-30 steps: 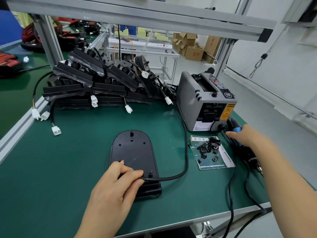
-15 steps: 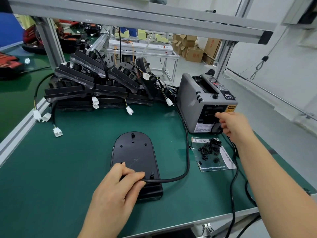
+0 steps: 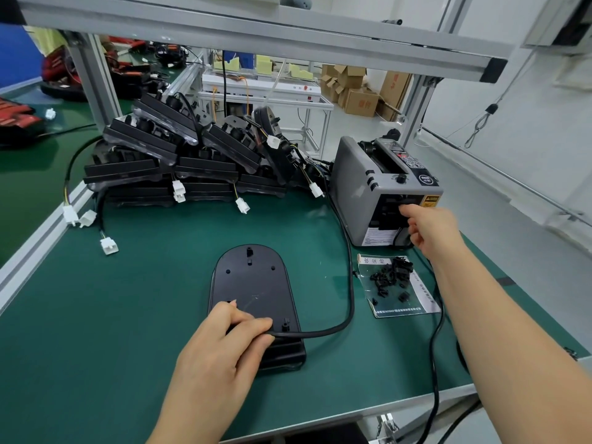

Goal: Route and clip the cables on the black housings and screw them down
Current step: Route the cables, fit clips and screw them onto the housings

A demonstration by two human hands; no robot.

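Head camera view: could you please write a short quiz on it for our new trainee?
1. True or false: the left hand grips the black cable on the flat black housing.
2. The right hand reaches to: A) the grey tape dispenser; B) a cardboard box; C) a white connector.
3. What do the small black clips lie on?
Key: 1 true; 2 A; 3 a printed sheet.

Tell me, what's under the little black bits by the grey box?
A printed paper sheet lies under the black bits, flat on the green mat. Whatever is beneath the sheet is covered.
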